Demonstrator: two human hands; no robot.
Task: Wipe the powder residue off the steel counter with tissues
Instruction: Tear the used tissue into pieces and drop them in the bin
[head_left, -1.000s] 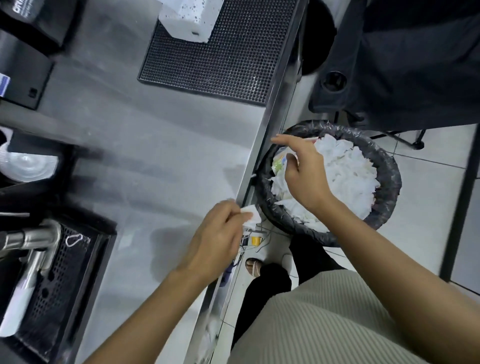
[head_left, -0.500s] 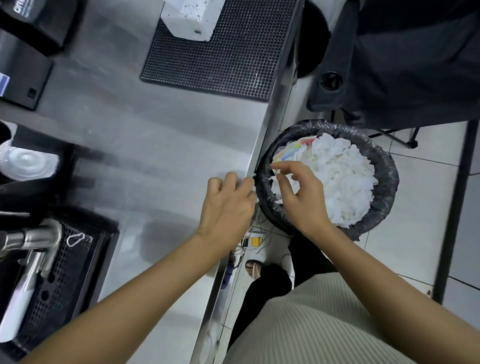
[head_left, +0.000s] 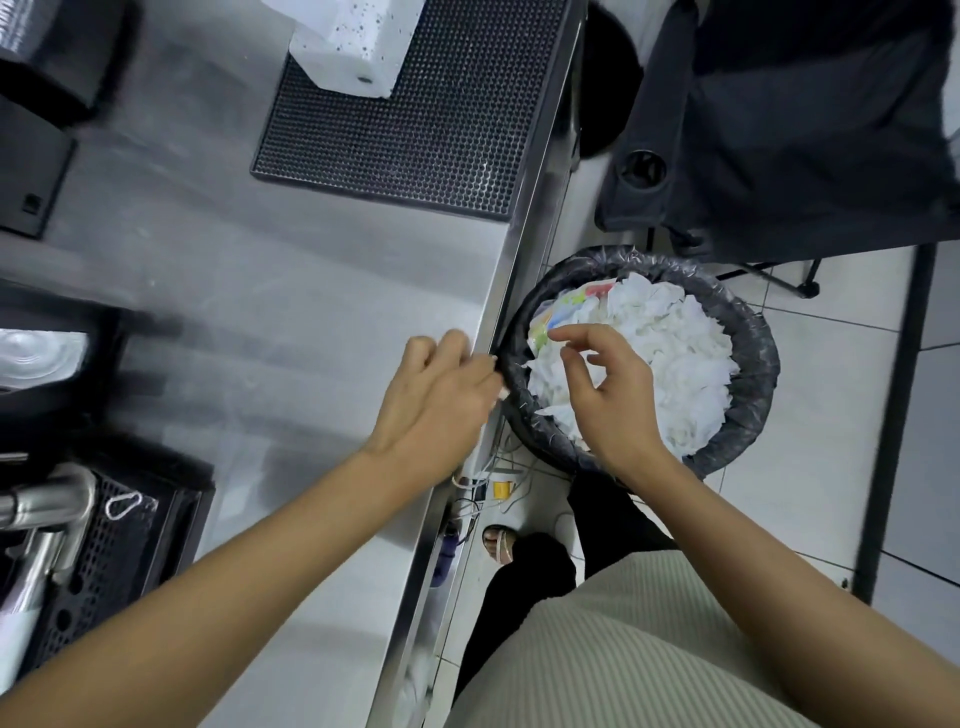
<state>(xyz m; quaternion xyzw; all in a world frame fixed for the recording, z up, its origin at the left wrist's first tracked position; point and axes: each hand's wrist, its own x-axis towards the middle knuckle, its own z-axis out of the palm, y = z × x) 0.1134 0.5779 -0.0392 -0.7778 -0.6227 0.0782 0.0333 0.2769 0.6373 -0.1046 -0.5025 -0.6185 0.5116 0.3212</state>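
The steel counter (head_left: 260, 291) fills the left half of the view. My left hand (head_left: 436, 405) is at its right edge, back up, fingers curled down over the edge close to the bin. Only a pale sliver of the tissue (head_left: 502, 396) it holds shows at the fingertips. My right hand (head_left: 608, 400) hovers over the black-lined waste bin (head_left: 753, 374), fingers loosely bent and spread, holding nothing. The bin stands on the floor against the counter, heaped with crumpled white tissues (head_left: 675, 353). No powder is plain to see on the steel.
A white speckled tissue box (head_left: 353, 47) sits on a black rubber mat (head_left: 415, 119) at the counter's far end. A steel tap (head_left: 47, 509) and black perforated drip tray (head_left: 104, 561) lie near left. Dark machines line the left edge. A dark chair (head_left: 779, 130) stands beyond the bin.
My left hand slid along the counter edge up to the bin rim, and the tissue seen in it earlier is now mostly hidden. My right hand drew back toward me over the bin.
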